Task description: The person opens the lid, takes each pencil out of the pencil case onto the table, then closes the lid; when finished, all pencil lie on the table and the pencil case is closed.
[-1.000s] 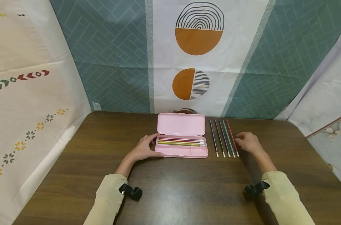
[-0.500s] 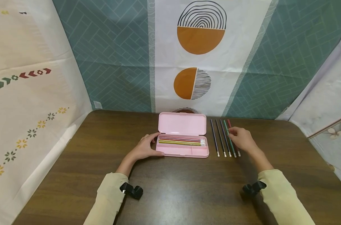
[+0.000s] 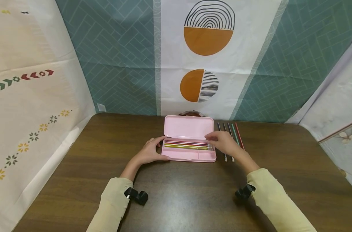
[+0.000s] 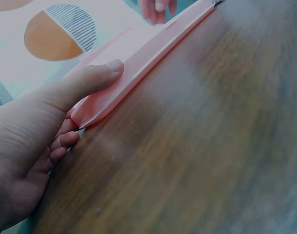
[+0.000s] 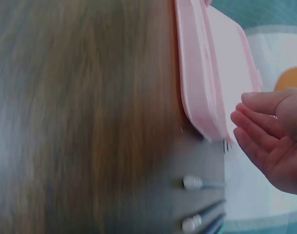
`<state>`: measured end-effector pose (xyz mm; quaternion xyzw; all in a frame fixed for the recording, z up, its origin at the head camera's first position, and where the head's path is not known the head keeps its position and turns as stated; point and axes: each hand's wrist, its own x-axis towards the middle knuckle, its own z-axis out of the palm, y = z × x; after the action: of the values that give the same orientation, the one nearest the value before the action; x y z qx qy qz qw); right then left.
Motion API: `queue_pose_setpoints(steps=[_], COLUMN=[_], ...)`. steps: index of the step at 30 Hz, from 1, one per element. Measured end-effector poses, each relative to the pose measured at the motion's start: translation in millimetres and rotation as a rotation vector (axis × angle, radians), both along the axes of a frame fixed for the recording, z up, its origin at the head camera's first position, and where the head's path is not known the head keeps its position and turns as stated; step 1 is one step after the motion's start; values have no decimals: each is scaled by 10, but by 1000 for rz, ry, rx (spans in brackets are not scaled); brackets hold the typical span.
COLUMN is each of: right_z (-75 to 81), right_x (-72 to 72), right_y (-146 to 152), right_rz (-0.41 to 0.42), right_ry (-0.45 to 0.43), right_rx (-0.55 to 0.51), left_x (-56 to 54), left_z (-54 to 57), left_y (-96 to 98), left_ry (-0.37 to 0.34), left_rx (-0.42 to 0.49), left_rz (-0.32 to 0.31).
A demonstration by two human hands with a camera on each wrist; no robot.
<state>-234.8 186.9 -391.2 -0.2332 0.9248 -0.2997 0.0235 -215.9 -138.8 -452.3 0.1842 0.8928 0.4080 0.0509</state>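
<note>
Head view is showing the pink pencil case (image 3: 180,156) lying open near the middle of the desk's (image 3: 181,193) far edge, its lid (image 3: 188,126) folding back toward that edge. Your left hand (image 3: 149,154) is gripping the case's left end between thumb and fingers. Your right hand (image 3: 223,142) is hovering at the right end, thumb and fingers loosely bent and parted, showing nothing between them; whether it is touching the case, I cannot tell. The pencils inside (image 3: 184,146) are lying in the back compartment, long axis running along the far edge, eraser ends (image 3: 209,147) facing the desk's right edge and so lying nearer your right hand. Five loose pencils (image 3: 235,132) are lying right of the case, pointing toward the far edge, your right hand and arm partly hiding them.
</note>
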Motion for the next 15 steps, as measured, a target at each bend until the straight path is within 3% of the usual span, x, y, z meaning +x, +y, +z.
queue_pose_setpoints(steps=[7,15], right_z=[-81,-211], right_x=[-10,-31], right_y=[-243,-399], right_rz=[65,93], right_ry=[-25,27], right_rx=[-13,52], left_x=[0,5], left_z=[8,5], left_y=[15,7], left_ry=[-6,-9], left_rx=[2,9], left_rz=[5,6])
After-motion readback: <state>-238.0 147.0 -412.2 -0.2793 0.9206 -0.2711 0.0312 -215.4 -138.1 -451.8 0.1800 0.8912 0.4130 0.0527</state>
